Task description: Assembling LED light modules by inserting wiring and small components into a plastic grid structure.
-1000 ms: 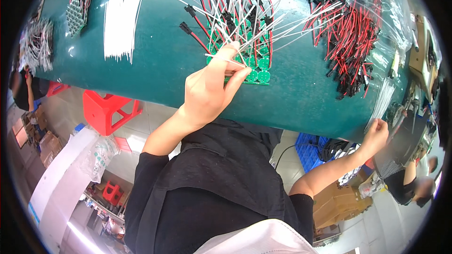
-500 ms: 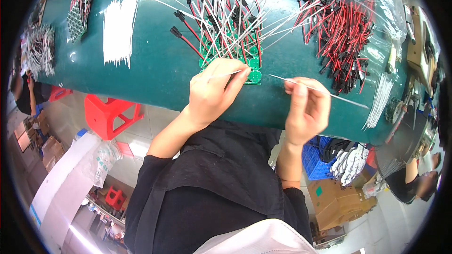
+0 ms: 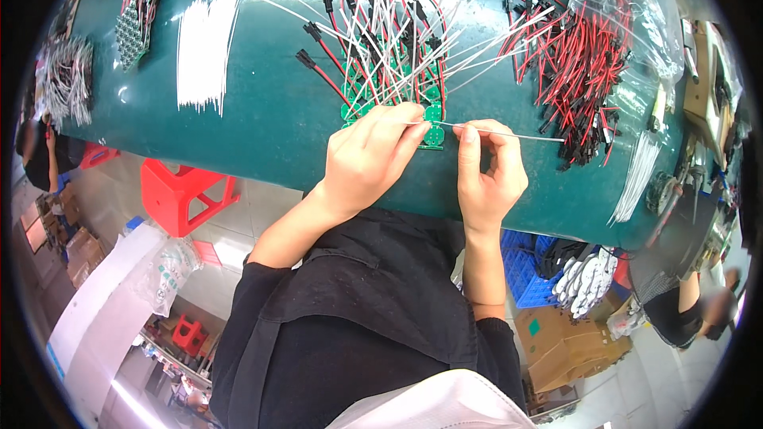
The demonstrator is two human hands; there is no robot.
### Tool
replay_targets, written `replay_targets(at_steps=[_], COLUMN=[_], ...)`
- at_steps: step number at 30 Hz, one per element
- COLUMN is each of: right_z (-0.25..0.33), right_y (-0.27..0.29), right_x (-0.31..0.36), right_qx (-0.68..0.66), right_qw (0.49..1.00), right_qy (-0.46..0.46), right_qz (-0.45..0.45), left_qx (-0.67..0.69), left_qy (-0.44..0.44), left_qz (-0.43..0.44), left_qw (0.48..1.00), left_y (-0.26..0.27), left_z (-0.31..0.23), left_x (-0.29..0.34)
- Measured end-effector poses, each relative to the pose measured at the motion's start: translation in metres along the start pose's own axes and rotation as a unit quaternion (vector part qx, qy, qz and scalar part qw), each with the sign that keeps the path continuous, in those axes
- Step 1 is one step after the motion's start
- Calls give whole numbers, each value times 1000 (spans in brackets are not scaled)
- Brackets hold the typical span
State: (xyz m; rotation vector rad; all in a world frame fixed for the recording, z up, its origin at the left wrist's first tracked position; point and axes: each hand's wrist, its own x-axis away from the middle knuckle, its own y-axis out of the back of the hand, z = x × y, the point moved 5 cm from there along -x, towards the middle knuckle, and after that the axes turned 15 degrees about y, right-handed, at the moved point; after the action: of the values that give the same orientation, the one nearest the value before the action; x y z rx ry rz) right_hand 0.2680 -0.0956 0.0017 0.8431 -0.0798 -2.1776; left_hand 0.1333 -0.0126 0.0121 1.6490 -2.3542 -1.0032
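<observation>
My right hand (image 3: 491, 179) pinches a thin white wire (image 3: 532, 138) between thumb and fingertips. The wire's long tail points right, and its other end reaches the fingertips of my left hand. My left hand (image 3: 366, 157) is closed in a pinch at the near edge of a panel of green circuit boards (image 3: 433, 137), with a short bit of white wire at its fingers. Many white wires (image 3: 469, 56) and red-and-black leads with black connectors (image 3: 326, 71) stand out from the panel. My left hand hides part of the boards.
A bundle of white wires (image 3: 205, 52) lies left on the green table (image 3: 278, 135). To the right are a heap of red-and-black leads (image 3: 584, 71), a clear plastic bag (image 3: 648, 24) and more white wires (image 3: 636, 179). A red stool (image 3: 179, 195) and a blue crate (image 3: 524, 270) stand below.
My right hand has moved left with its white wire, bringing the wire's end to my left fingertips. My left hand has shifted only slightly and stays at the boards.
</observation>
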Motion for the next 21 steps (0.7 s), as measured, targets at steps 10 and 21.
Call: replay_targets(at_steps=[10, 21], right_z=[6, 7], right_y=[1, 8], right_x=[-5, -54], right_qx=[32, 247], right_qw=[999, 962], right_qy=[24, 60], right_qz=[13, 94], left_qx=[-45, 20], left_qy=[-4, -133], left_qz=[35, 101], left_qw=[998, 986], left_y=[1, 18], left_z=[-10, -10], left_x=[-9, 5])
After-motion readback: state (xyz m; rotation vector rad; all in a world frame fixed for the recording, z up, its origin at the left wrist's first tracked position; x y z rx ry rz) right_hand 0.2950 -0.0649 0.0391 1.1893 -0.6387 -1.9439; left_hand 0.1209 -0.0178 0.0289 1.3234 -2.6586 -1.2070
